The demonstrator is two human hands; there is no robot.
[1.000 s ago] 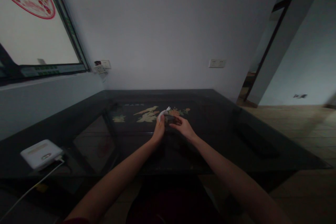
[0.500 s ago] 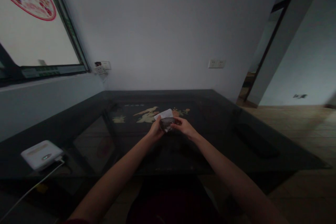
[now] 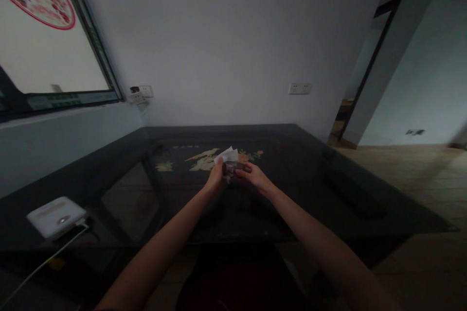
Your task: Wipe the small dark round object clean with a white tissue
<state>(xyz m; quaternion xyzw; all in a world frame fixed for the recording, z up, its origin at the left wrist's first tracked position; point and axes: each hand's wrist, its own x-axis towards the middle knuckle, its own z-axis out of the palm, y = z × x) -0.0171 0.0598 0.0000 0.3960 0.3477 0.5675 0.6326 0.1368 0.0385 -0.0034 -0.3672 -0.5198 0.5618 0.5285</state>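
Observation:
Above the dark glossy tabletop [image 3: 233, 218], both hands meet on a small dark brown, shiny object [image 3: 229, 170] whose kind I cannot make out. My left hand [image 3: 215, 176] is closed around its left end, thumb uppermost. A crumpled white sheet [image 3: 226, 155], like paper or tissue, sticks up behind the object, next to the left thumb. On the right side my right hand [image 3: 257, 177] pinches the object, its fingertips lying across the front. Something pale and crinkled shows at the object's lower edge, too blurred to name.
A white box-shaped device [image 3: 56, 216] with a pale cable [image 3: 47, 260] stands at the table's left. On the right lies a long black object [image 3: 353, 194]. Inlaid bird and flower pictures [image 3: 202, 159] mark the table. Behind it rises a wall with a socket [image 3: 299, 88].
The dark object has tilted slightly and looks flatter between the hands. The white sheet behind it has shifted and looks more creased. Both hands stay in nearly the same place.

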